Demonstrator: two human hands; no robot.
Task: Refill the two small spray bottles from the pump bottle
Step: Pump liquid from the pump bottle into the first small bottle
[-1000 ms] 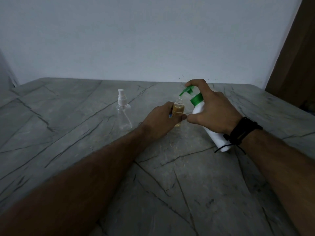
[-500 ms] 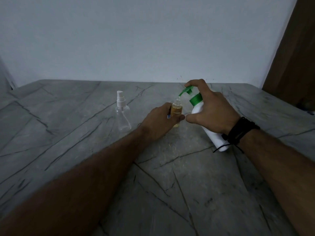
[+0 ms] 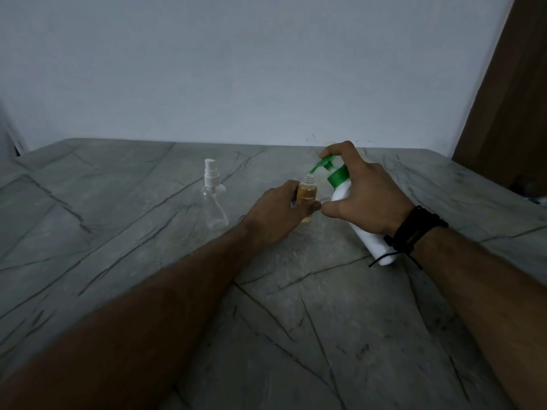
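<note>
My left hand [image 3: 276, 214] grips a small uncapped spray bottle [image 3: 307, 193] that stands on the table and holds amber liquid nearly up to its neck. My right hand [image 3: 364, 193] holds the white pump bottle [image 3: 367, 232], tilted toward the left, with the index finger on its green pump head [image 3: 322, 165]. The green nozzle tip sits right above the small bottle's open mouth. A second small spray bottle [image 3: 213, 202], clear and looking empty, stands upright to the left with its white spray cap on.
The grey marble-patterned table [image 3: 148, 261] runs back to a pale wall. A brown wooden panel [image 3: 515, 99] stands at the far right. A black braided band is on my right wrist [image 3: 414, 229].
Hands and bottles stay in the same arrangement. The view has shifted slightly; the pump nozzle remains over the small bottle's mouth.
</note>
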